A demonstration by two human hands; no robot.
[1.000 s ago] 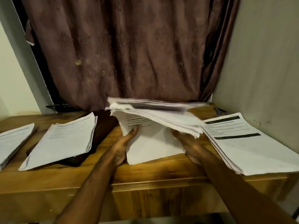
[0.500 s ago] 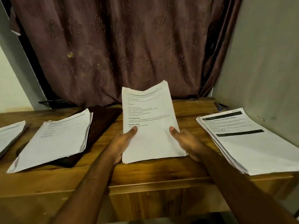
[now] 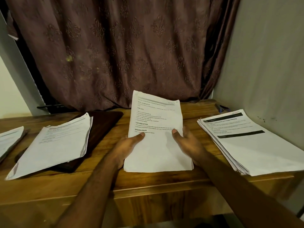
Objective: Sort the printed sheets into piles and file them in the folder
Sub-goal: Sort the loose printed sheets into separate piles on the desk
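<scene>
The held sheet [image 3: 157,129] carries the bold headings "TASK GOAL", "TASK DESCRIPTION" and "REQUIRED PROPS", with what looks like "INITIAL SCENE SETUP" near its top.

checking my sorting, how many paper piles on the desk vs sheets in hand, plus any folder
Paper piles lying on the desk: 3 (left edge, on the folder, right)
Sheets held in both hands: 1
Dark folder: 1
Total: 5

Three piles of sheets [image 3: 54,142] are laid out, one sheaf [image 3: 157,137] is held, and one dark folder [image 3: 105,122] is seen.
</scene>
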